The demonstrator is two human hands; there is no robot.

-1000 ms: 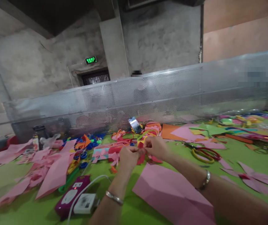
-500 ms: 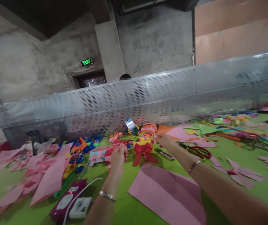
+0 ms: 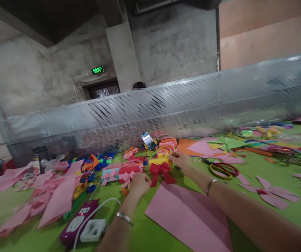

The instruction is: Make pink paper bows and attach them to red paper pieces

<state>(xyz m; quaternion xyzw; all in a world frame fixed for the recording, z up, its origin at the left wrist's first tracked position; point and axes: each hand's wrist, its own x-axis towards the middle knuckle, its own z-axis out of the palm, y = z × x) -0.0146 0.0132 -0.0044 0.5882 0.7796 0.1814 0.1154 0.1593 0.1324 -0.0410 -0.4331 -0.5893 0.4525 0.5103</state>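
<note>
A red paper bow (image 3: 162, 172) lies on the green table (image 3: 255, 166), in front of a yellow folded piece (image 3: 158, 161). My left hand (image 3: 139, 184) rests just left of the bow. Its fingers are curled in, and what they enclose is hidden. My right hand (image 3: 180, 160) reaches past the bow on its right side. Its fingertips are drawn together at the edge of the yellow piece and the stack of pink and orange paper loops (image 3: 168, 142). A large pink sheet (image 3: 189, 217) lies between my forearms.
Scissors with red and yellow handles (image 3: 222, 169) lie right of my right wrist. A phone (image 3: 148, 140) leans at the perforated metal barrier (image 3: 192, 101). A purple power strip with a white plug (image 3: 83, 225) sits at the near left. Pink paper scraps (image 3: 55, 196) and a bottle (image 3: 40, 155) fill the left side.
The bow was let go and now lies on the table. My left hand dropped to the table beside it, and my right hand reached forward to the yellow piece.
</note>
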